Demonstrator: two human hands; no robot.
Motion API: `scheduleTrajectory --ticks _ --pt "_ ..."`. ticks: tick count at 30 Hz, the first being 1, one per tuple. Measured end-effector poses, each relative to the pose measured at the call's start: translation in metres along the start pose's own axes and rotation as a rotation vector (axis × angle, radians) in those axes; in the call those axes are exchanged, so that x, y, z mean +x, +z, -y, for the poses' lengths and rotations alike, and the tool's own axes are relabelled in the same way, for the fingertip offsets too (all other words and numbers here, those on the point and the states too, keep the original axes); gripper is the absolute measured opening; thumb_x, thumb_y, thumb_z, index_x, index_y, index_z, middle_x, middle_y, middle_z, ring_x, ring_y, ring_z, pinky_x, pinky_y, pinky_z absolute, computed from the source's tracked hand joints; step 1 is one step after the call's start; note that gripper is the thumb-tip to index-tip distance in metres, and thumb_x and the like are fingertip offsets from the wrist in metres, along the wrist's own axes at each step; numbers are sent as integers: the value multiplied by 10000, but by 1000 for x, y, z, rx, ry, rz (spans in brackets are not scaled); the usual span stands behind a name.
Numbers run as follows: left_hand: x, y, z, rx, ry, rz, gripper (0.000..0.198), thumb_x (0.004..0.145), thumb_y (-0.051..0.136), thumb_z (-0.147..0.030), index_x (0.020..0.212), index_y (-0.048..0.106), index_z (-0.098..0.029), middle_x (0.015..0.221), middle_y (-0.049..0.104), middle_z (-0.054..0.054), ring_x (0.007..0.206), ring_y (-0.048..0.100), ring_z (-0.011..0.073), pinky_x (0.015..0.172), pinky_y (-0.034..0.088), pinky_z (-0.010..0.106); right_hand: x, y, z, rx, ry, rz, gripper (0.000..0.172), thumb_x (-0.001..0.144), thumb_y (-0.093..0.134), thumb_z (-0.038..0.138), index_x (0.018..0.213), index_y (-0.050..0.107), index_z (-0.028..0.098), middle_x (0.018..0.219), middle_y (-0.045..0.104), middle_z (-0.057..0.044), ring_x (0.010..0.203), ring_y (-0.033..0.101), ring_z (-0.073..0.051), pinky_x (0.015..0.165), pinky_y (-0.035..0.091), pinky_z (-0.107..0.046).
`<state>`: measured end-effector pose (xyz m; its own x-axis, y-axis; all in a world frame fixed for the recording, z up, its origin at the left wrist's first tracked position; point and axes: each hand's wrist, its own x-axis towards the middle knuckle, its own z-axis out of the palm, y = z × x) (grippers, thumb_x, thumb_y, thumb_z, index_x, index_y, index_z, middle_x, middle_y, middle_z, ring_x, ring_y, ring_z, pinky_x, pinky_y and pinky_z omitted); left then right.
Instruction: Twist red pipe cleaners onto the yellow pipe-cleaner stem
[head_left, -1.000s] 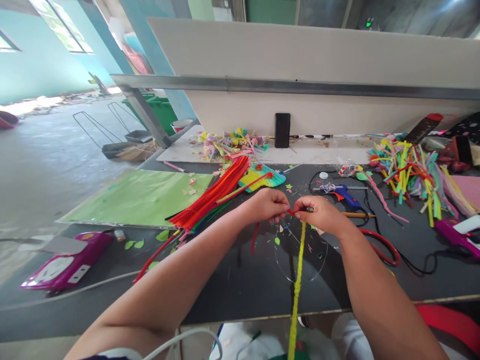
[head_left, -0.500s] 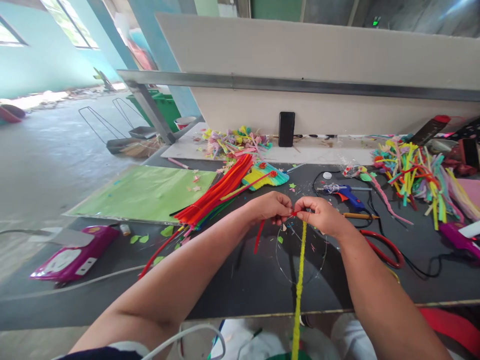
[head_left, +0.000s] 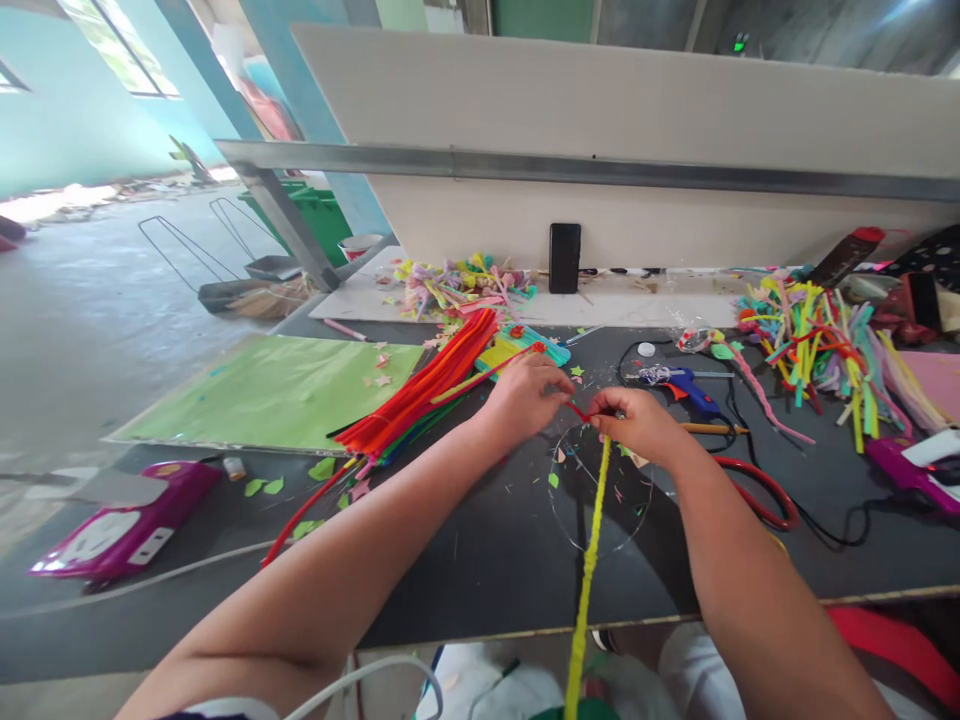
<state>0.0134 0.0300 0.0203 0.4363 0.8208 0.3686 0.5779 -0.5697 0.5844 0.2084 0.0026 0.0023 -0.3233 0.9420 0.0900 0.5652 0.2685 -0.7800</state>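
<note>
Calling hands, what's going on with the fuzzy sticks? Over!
Left hand pinches red pipe cleaner. Right hand grips yellow pipe cleaner top. Glue gun just beyond, not blocking.

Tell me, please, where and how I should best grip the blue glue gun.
Grip the glue gun by its blue handle, coming from above: it lies flat on its side on the table, nozzle pointing left, handle free at the right.

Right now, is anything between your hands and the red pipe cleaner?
Nothing visible does. The left hand and right hand both pinch the short red fuzzy pipe cleaner directly; the long yellow fuzzy pipe cleaner hangs from the right hand.
</note>
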Motion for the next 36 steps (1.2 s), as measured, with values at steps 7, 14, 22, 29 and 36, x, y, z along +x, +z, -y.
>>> scheduleTrajectory --ticks 7,14,22,29,36 --pt "-15 15 -18 239 112 67 138 766 623 -296 820 719 -213 880 648 56 907 550 201 866 400 357 2 -1 -6 64 15 -24 150 736 563 287 802 617 164 691 610 -10 612 534 -134 586 415 -252" --pt "-13 26 -9 172 79 2 103 737 637 -246 807 695 -197 854 656 30 867 562 176 837 413 314 0 -2 -2 9 -2 -41 147 744 558 280 792 627 159 685 615 -14 625 529 -137 604 406 -254" --pt "-6 23 -5 -13 -6 126 56 706 613 -186 691 659 -158 772 643 18 778 554 135 734 412 245 1 -2 -2 -49 -35 -42 129 739 563 251 783 648 165 674 622 -10 635 526 -141 592 386 -249" --pt "-6 18 -1 -363 -230 389 125 699 575 -237 724 630 -127 643 558 -17 589 469 87 563 353 212 -1 -3 1 -58 -95 -15 117 738 561 224 788 650 166 700 635 -15 659 539 -145 611 394 -250" --pt "-4 11 0 -567 -298 507 160 707 568 -255 758 613 -111 662 569 -3 605 488 84 600 379 213 -1 -3 -1 -75 -58 -29 99 729 564 216 774 640 173 669 631 -7 634 542 -142 599 397 -248"
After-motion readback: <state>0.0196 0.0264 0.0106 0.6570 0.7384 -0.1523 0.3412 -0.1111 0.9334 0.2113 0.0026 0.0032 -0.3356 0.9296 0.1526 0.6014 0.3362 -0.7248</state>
